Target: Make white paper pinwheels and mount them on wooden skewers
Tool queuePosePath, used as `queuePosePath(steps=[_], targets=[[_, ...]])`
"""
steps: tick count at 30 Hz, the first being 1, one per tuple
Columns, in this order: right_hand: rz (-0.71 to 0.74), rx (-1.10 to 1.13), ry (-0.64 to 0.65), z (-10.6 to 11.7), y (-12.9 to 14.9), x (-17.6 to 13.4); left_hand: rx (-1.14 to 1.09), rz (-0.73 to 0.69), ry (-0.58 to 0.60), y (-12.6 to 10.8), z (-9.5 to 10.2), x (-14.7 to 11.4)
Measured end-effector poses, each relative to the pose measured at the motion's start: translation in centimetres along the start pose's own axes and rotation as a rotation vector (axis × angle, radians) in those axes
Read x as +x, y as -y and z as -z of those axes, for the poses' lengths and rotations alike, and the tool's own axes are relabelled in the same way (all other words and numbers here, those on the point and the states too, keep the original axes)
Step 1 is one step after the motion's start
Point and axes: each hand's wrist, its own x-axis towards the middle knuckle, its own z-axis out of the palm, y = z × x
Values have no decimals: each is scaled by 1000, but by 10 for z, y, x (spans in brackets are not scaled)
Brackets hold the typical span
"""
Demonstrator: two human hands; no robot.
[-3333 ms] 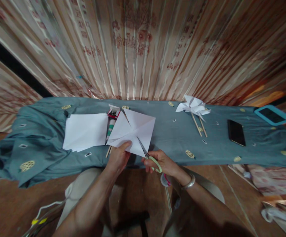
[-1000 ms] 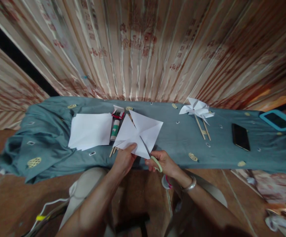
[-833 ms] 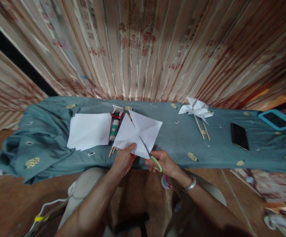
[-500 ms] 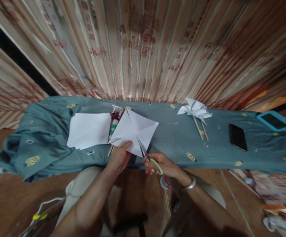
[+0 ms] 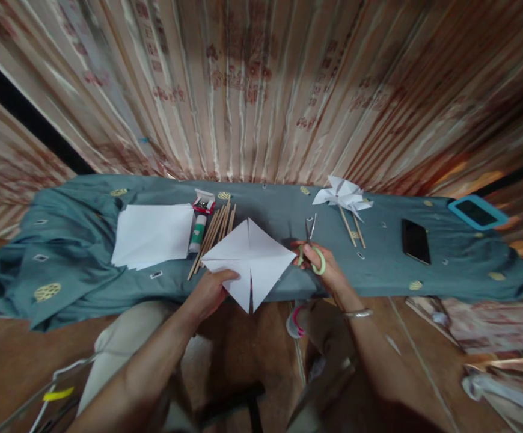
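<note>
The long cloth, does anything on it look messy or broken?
The cloth is bunched at its left end, and the paper stack has uneven edges. Straight slits in the sheet held by the left hand look cut, not torn. I see nothing spilled.

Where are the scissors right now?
Head view, right of centre: the scissors are in the right hand, beside the right corner of the cut white sheet.

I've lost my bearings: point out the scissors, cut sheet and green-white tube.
Scissors (image 5: 309, 236), head view, on the blades near where they meet.
Cut sheet (image 5: 258, 257), head view, on its uncut middle.
Green-white tube (image 5: 198, 231), head view, on its green band.
</note>
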Motion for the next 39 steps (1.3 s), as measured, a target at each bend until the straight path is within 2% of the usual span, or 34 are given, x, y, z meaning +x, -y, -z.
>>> queuePosePath(steps=[4,8,10,13,17,24,30,35,39], targets=[[-115,43,112,-9,0,7,69,68,59,13,-2,-1],[-186,142,176,-16,-2,5,78,102,82,10,-6,-2],[-196,200,127,-19,-2,2,15,119,83,3,-8,-2],[-181,295,-26,-24,-2,1,-151,139,117,-8,-14,-4],[-156,416,-193,-30,-4,6,-326,91,171,-15,-24,-7],[-118,465,-219,-44,-14,16,-503,-7,26,-8,-34,-8],[-33,397,-145,-60,-23,16,-476,-35,12,1,-35,-1],[-4,279,-114,-64,-25,15,-450,57,-37,12,-36,-2],[0,47,-13,-55,-18,12,-365,127,-155,17,-36,2]])
